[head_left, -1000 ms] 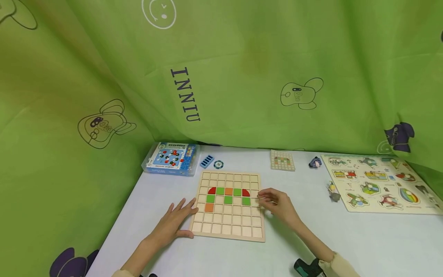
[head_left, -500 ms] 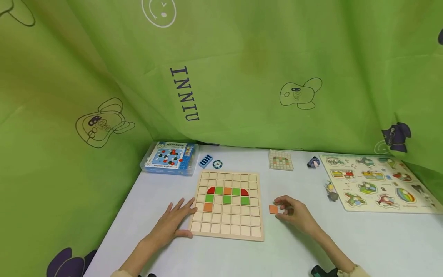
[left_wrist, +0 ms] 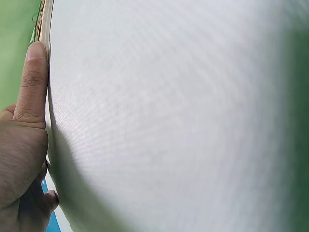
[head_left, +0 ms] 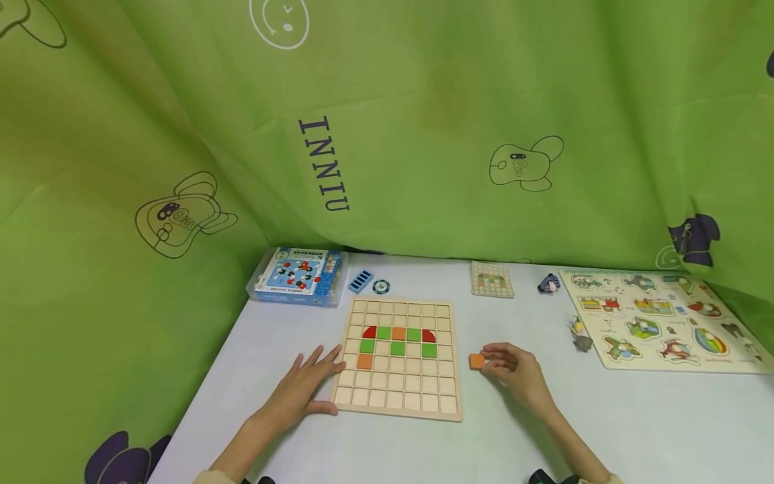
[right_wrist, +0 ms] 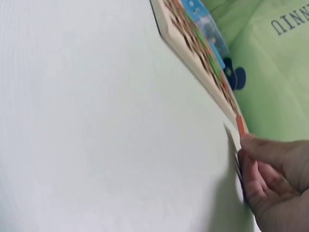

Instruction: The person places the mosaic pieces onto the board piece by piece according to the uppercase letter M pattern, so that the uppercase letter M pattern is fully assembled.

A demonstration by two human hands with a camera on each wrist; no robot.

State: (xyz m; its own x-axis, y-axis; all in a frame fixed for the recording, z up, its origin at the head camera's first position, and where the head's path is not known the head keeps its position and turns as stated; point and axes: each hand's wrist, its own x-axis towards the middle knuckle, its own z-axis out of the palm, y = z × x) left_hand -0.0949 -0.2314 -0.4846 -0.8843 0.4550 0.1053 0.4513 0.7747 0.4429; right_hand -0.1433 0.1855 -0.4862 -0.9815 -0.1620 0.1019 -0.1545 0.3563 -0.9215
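A wooden grid board (head_left: 411, 401) lies on the table, with red, green and orange pieces in its upper and middle squares. My left hand (head_left: 302, 386) rests at the board's left edge, fingers spread; its thumb (left_wrist: 33, 82) lies along the side in the left wrist view. To the right of the board, my right hand (head_left: 517, 373) pinches an orange square tile (head_left: 476, 361) between thumb and fingertips. In the right wrist view the tile (right_wrist: 240, 124) shows edge-on, close over the white tabletop.
Behind the board stand a molecule-model box (head_left: 296, 277), a blue slotted piece (head_left: 361, 281) and a round chip (head_left: 381, 287). A pattern card (head_left: 492, 279) lies farther right. Small figures (head_left: 549, 284) sit near a picture puzzle board (head_left: 659, 323). Green cloth (head_left: 423, 134) surrounds the table.
My right hand has moved right, away from the board's right edge, and the orange tile has come into view in its fingers. The tile has since tilted slightly. My left hand stays put.
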